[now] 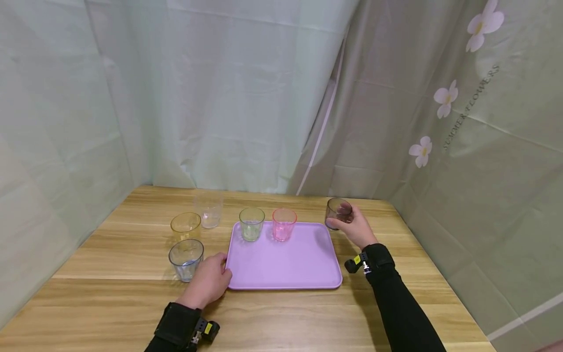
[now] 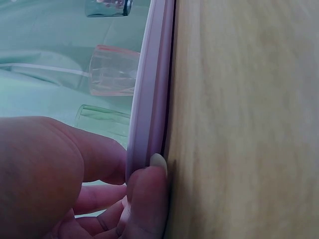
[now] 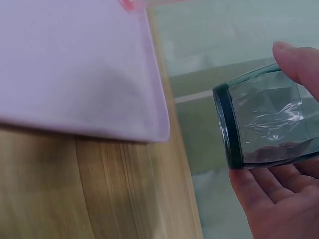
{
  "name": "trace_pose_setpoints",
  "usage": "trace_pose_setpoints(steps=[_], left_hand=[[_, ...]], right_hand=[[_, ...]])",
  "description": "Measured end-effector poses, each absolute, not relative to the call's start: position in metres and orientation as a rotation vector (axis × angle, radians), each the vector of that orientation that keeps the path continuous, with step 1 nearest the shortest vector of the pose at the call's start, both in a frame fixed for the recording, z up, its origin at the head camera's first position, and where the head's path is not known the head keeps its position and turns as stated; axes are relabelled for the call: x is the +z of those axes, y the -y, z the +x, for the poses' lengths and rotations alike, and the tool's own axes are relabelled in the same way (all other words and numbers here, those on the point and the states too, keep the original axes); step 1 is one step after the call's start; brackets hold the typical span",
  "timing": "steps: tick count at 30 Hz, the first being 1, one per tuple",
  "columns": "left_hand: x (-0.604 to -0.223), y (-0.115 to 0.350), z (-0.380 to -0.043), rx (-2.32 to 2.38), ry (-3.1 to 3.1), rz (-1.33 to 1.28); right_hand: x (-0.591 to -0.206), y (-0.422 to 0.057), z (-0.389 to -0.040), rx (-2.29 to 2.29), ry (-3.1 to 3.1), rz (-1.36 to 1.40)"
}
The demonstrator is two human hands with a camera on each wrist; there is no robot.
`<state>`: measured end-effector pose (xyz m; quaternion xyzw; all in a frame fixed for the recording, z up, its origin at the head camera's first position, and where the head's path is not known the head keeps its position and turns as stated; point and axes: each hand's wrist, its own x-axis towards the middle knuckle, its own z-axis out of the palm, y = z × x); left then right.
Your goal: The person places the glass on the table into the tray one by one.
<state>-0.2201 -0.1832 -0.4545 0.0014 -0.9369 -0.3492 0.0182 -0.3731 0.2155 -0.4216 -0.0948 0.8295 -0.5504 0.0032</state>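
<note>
On the purple tray [image 1: 286,269], green glass [image 1: 252,226] beside pink glass [image 1: 284,226].

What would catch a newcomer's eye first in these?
Probably the purple tray on the wooden table, with a green glass and a pink glass along its far side. The right hand holds a dark glass by the tray's far right corner; the left hand grips its left edge.

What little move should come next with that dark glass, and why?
I'd probably move the dark glass left and set it on the purple tray, beside the pink glass. The right grip holds it just outside the tray's far right corner, there's room beside the pink glass, and the left grip pinches the tray's left edge.
</note>
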Motion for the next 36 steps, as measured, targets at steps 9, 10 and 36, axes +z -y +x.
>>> trace_pose_setpoints(steps=[9,10,36], left_hand=[[-0.455,0.184,-0.219,-1.096,2.898,0.002],[-0.455,0.184,-0.219,-1.099,2.898,0.004],[-0.455,0.183,-0.220,-1.086,2.904,0.003]], right_hand=[[-0.422,-0.209,-0.374,-1.722,-2.588,-0.338],[-0.423,-0.209,-0.374,-1.716,-2.590,-0.342],[-0.436,-0.184,-0.377,-1.633,-2.637,-0.348]])
